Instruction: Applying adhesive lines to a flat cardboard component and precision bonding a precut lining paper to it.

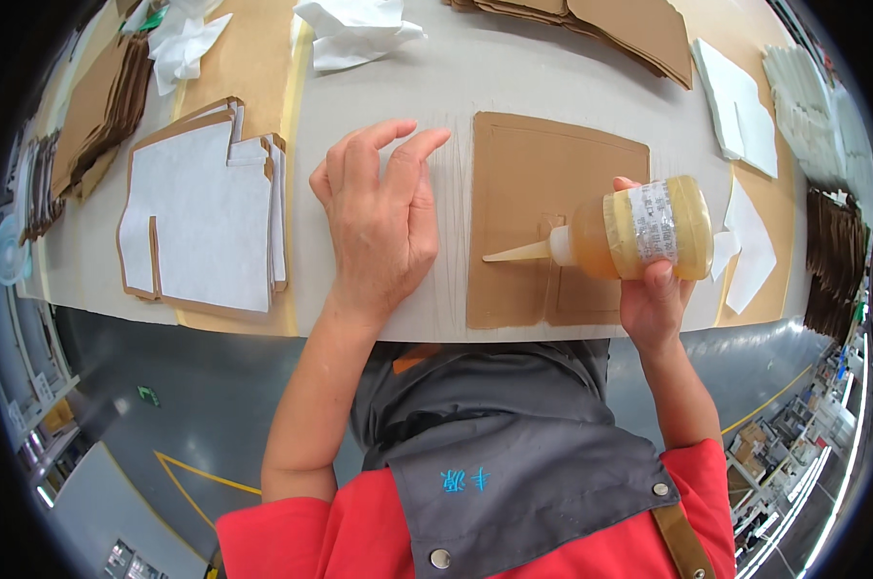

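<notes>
My right hand (656,301) is wrapped round a squeeze bottle (596,236) of amber liquid, with a pale pointed nozzle and clear tape about its body. The bottle lies tilted on its side, nozzle pointing left, over a flat brown panel (562,154) with a slit at its near edge. Whether the nozzle tip touches the panel I cannot tell. Left of the panel, my left hand (383,217) rests over the grey table with bent fingers apart and nothing in them.
A stack of white-faced, brown-edged panels (210,222) lies at the left. More brown pieces (629,34) are stacked at the far side and far left (104,111). Crumpled white paper (354,34) sits at the back. White sheets (736,106) and dark brown bundles (832,256) line the right.
</notes>
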Tool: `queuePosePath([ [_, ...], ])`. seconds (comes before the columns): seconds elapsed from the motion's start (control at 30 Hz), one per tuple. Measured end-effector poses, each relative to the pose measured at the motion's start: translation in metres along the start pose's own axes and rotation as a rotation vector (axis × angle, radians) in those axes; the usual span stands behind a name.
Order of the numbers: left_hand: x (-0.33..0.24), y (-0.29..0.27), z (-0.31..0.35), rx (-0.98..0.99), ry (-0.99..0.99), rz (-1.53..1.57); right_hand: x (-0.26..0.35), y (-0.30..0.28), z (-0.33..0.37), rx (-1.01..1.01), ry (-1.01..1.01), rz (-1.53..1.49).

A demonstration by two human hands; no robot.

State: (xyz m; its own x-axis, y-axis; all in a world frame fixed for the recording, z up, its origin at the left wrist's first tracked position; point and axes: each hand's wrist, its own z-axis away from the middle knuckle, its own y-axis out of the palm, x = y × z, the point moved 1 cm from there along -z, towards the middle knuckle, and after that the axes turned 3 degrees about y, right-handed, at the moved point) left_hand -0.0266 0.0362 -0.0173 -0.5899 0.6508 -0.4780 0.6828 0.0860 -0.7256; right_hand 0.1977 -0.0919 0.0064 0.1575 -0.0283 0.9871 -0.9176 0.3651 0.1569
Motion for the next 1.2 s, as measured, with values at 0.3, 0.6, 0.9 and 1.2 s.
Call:
queuePosePath([
  [0.3,0.0,0.001,0.002,-0.015,0.012,-0.025,-0.006,-0.002,0.032,0.005,0.039,-0.015],
  [0.6,-0.001,0.004,0.002,-0.016,0.019,-0.034,-0.004,-0.022,0.046,0.209,-0.245,0.114],
  [0.9,0.002,-0.001,0.002,0.037,-0.021,-0.058,0.11,-0.224,0.019,-0.48,-0.043,-0.532],
  [1.2,0.001,-0.005,0.006,0.035,-0.001,-0.119,0.08,-0.365,0.003,-0.777,0.307,1.04],
])
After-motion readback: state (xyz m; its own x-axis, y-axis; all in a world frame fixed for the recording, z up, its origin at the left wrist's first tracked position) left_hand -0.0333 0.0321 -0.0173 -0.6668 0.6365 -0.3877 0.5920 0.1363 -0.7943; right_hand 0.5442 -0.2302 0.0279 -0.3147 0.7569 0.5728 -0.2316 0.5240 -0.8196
